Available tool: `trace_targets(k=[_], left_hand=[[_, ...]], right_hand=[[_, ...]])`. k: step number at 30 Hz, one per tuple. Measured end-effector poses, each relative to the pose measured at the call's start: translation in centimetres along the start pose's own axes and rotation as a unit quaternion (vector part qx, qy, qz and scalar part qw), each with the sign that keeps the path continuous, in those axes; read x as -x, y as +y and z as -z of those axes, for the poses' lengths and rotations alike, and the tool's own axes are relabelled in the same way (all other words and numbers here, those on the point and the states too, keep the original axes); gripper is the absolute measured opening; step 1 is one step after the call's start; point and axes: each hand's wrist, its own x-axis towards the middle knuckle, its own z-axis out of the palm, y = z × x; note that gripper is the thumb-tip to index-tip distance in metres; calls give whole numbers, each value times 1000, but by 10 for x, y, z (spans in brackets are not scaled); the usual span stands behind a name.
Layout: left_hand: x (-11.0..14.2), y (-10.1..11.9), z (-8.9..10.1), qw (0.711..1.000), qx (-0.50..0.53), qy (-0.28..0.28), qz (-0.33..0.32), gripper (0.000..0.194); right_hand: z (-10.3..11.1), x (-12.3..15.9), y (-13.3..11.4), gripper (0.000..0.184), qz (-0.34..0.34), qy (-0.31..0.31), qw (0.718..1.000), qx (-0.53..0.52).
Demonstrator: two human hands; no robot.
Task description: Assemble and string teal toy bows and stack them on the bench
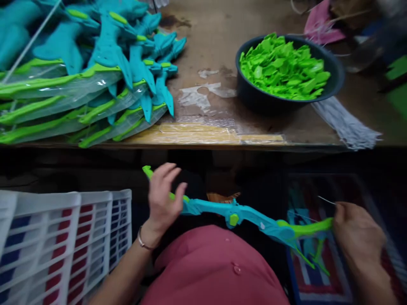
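Observation:
A turquoise and lime-green toy bow (216,206) lies across my lap, above the front of a red shirt. My left hand (163,195) grips its left green limb, whose hooked tip sticks out past my fingers. My right hand (359,233), slightly blurred, closes at the tip of the right green limb. A thin white string (327,200) pokes out from those fingers. Whether my right fingers pinch the limb, the string or both is hard to see. Thin green pieces show below the right limb.
Stacked toy bows (104,63), partly in clear plastic, fill the left of the worktable (210,25). A dark bowl (241,84) holds small green parts, beside a bundle of white strings (348,123). A white plastic crate (73,237) stands left, a blue-rimmed bin (291,275) right.

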Motion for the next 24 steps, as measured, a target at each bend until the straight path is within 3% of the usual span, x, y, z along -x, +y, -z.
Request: trace_targets(k=[3,5,7,10,12,14,16,19,21,24], left_hand=[[7,-39,28,978,-26,133,158,46],[9,-63,29,933,122,153,301,47],[6,-77,18,868,277,131,390,47],[-7,-78,-4,807,413,95,411,52],[-17,-68,-13,774,477,102,403,48],[-24,-53,-17,759,508,118,391,43],[-26,-37,-18,759,519,118,375,41],[-24,-8,-20,758,544,100,346,37],[-20,14,-23,759,560,78,323,34],[-12,47,-29,756,588,31,285,31]], right_hand=[[-6,14,13,32,-45,13,999,14],[-9,19,16,32,-61,19,998,16],[-11,19,17,32,-63,17,998,17],[-9,17,18,37,-42,22,999,25],[-3,14,14,43,5,40,999,33],[7,10,0,44,66,62,996,17],[19,4,-29,39,116,61,991,-39],[40,-4,-102,20,175,28,967,-182],[55,-7,-161,17,206,-3,936,-286],[76,-9,-241,18,252,-73,868,-423]])
